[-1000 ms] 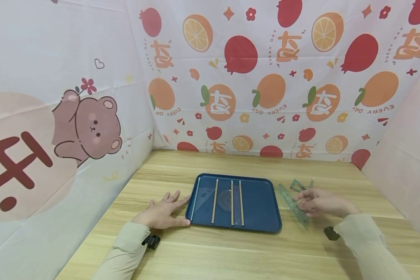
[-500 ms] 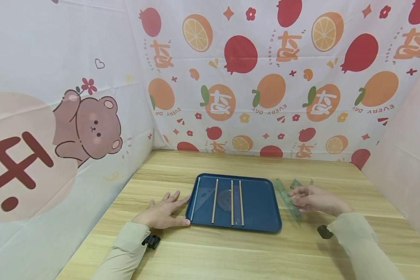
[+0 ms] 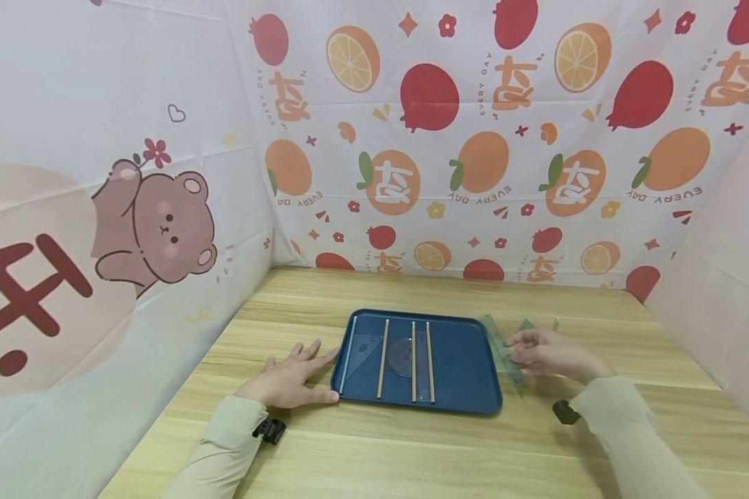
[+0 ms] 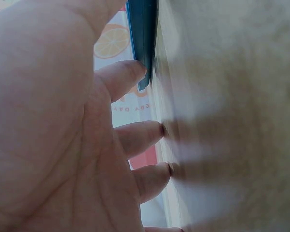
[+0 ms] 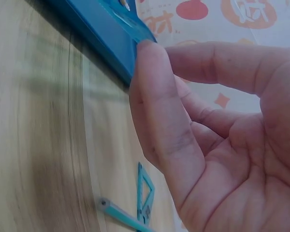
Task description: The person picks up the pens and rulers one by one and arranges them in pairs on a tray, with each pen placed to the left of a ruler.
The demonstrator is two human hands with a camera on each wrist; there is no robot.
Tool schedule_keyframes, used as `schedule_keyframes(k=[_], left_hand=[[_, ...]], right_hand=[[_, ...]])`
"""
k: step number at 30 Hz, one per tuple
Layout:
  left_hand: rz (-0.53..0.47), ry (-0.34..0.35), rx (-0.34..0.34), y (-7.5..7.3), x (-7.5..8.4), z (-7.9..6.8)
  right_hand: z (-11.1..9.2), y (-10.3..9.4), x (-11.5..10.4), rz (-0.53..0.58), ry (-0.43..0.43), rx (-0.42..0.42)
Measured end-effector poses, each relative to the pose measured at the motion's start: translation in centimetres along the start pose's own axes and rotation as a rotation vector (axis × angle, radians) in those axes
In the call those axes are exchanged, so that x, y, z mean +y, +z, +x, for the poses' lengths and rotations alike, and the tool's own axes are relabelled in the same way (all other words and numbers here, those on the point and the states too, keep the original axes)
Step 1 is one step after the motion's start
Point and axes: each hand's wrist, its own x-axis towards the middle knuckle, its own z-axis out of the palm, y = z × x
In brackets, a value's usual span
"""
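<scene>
My right hand (image 3: 552, 357) pinches a translucent green ruler (image 3: 499, 346) between thumb and fingers, tilted over the right rim of a blue tray (image 3: 468, 367). In the right wrist view the ruler (image 5: 123, 21) sticks out past the fingertips, overlapping the tray. My left hand (image 3: 287, 381) lies with fingers spread on the table, thumb and index fingertips at the tray's left edge. On the tray are a green pencil (image 3: 348, 357), a clear set square (image 3: 363, 355), a clear protractor (image 3: 400, 357), a clear ruler (image 3: 422, 378) and wooden pencils (image 3: 383, 360).
Behind my right hand, a green set square (image 3: 526, 324) and another green pencil (image 3: 556, 324) lie on the wooden table (image 3: 374, 450); the hand partly hides both. A fruit-print cloth (image 3: 431, 208) hangs along the back, with plainer cloth at the sides.
My right hand has moved left with the green ruler, from beside the tray to over its right rim. The left hand and the tray have stayed in place.
</scene>
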Motion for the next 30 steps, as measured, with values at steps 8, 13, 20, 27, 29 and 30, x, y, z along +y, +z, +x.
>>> schedule_keyframes(k=[8,13,20,27,29,30], left_hand=[[0.002,0.002,0.0,0.0,-0.1,0.1],[-0.001,0.001,-0.004,-0.1,0.0,0.1],[-0.002,0.006,-0.012,-0.4,0.1,0.1],[-0.008,0.005,-0.01,-0.3,-0.1,0.1],[-0.009,0.004,-0.011,-0.3,-0.1,0.1],[-0.009,0.004,-0.011,-0.3,-0.1,0.1]], right_hand=[[0.9,0.8,-0.2,-0.03,0.029,0.038],[1.4,1.4,-0.6,-0.04,0.041,0.076],[2.2,2.6,-1.3,0.011,0.044,0.107],[3.0,3.9,-1.9,0.026,0.044,0.119],[3.2,4.2,-2.0,0.025,0.042,0.121],[3.3,4.4,-2.1,0.03,0.045,0.128]])
